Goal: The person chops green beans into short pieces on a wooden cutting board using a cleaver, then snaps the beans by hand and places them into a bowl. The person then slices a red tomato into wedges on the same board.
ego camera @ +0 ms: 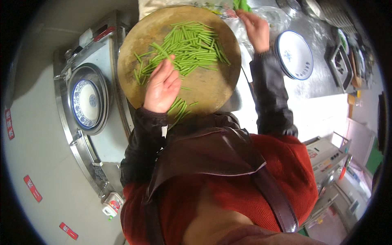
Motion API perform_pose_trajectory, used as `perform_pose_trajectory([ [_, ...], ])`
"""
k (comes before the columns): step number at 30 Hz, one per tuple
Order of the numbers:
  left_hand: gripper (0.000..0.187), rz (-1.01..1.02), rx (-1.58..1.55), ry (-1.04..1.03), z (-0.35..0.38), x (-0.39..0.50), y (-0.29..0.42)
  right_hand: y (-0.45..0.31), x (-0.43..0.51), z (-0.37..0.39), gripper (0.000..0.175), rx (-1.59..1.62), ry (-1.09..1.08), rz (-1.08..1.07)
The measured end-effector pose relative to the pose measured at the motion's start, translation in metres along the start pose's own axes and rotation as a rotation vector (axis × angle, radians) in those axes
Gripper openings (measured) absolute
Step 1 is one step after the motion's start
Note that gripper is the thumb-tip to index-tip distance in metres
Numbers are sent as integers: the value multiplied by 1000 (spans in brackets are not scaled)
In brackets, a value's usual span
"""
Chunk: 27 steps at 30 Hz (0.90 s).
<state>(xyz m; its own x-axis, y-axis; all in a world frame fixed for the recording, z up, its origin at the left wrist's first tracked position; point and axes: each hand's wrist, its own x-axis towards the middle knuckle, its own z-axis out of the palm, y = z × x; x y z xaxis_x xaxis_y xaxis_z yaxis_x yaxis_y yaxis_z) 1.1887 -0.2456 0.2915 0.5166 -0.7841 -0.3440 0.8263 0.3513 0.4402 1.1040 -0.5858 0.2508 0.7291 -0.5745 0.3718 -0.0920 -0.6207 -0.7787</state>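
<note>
A heap of cut green beans (pixel 191 46) lies on a round wooden chopping block (pixel 208 88) before me. My left hand (pixel 163 84) is over the block's left part, with a green bean (pixel 160 49) held between thumb and fingers, its length above the heap. Several more beans (pixel 180 108) lie at the block's near edge, close to my apron. My right hand (pixel 255 30) is raised past the block's right edge, fingers bent, near a bright green item (pixel 242 5) and clear plastic; whether it holds anything I cannot tell.
White bowls with blue rims (pixel 295 55) stand stacked on the steel counter to the right, with a metal tray (pixel 341 67) beyond. At the left, a patterned plate (pixel 88 104) rests in metal basins by a knife with a red handle (pixel 104 33). A white plastic bottle (pixel 112 204) is lower left.
</note>
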Motion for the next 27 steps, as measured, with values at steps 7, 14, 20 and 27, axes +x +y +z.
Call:
perform_pose_trajectory([
  [7, 18, 77, 188, 20, 20, 32, -12, -132, -74, 66, 23, 932, -306, 394],
  [14, 18, 170, 515, 8, 18, 52, -8, -118, -69, 56, 21, 888, -437, 542],
  [20, 16, 524, 776, -89, 77, 95, -42, -76, -64, 40, 13, 1436, 41, 694],
  [27, 15, 613, 1043, -34, 93, 124, -51, 88, -3, -27, 23, -590, 287, 262],
])
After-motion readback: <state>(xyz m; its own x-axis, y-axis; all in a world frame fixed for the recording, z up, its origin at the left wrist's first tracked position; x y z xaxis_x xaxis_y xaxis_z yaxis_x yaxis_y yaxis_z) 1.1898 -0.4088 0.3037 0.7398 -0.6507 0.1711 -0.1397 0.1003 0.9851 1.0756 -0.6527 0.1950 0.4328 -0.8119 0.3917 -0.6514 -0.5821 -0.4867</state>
